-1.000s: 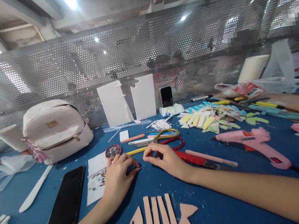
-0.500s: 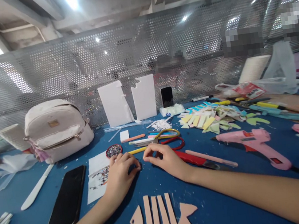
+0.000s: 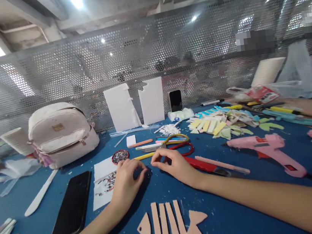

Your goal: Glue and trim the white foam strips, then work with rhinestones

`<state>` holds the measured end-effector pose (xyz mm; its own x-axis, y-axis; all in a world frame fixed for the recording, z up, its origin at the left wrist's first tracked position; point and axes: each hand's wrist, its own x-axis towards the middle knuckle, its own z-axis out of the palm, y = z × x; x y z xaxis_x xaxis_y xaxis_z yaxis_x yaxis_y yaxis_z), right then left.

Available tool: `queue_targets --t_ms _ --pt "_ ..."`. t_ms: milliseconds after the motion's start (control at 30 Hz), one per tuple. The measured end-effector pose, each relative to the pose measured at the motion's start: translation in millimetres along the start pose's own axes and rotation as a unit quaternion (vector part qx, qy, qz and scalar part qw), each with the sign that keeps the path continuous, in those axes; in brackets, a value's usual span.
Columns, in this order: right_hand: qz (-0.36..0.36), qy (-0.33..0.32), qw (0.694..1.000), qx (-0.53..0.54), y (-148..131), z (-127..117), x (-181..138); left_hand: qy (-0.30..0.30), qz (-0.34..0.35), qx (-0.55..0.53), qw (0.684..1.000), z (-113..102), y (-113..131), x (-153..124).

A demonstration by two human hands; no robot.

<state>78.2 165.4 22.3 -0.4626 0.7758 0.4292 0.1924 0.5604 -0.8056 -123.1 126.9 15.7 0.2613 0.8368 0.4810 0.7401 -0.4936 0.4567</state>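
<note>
My left hand (image 3: 128, 180) hovers by the printed white paper with dark bits on it (image 3: 104, 191), thumb and forefinger brought together. Facing it, my right hand (image 3: 175, 166) is also closed in a pinch; whatever either hand holds is too small to make out. Behind the hands lie scissors with yellow and red handles (image 3: 187, 147) and a small red-rimmed dish of dark glittery bits (image 3: 120, 156). Closer to me, several pink strips (image 3: 164, 227) lie side by side between a pink fish-head piece with a hole (image 3: 145, 229) and a pink tail piece (image 3: 197, 224).
A pink glue gun (image 3: 266, 150) and a red-handled cutter (image 3: 204, 164) lie to the right. On the left are a black phone (image 3: 70, 209), a white plastic knife (image 3: 41, 193) and a pale backpack (image 3: 62, 135). Coloured scraps (image 3: 223, 123) are heaped toward the back.
The view has shifted slightly, so everything sits a little further right. My left fingers have moved a little; both hands stay in nearly the same place above the table.
</note>
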Motion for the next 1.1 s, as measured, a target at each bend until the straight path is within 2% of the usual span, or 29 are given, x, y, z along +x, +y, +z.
queue_targets --t_ms 233,567,933,1100 --pt "0.004 -0.004 1.0 0.001 2 0 0 0.025 -0.033 -0.098 0.994 -1 1 -3" --pt "-0.007 -0.01 1.0 -0.02 -3 -1 -3 0.047 -0.066 -0.227 0.971 -6 18 -12" --pt "-0.128 -0.049 0.99 -0.042 -16 -4 -9 0.054 -0.094 -0.34 0.934 -5 19 -20" --pt "-0.205 -0.029 0.977 -0.041 -16 -3 -13 0.062 -0.11 -0.372 0.92 -7 19 -21"
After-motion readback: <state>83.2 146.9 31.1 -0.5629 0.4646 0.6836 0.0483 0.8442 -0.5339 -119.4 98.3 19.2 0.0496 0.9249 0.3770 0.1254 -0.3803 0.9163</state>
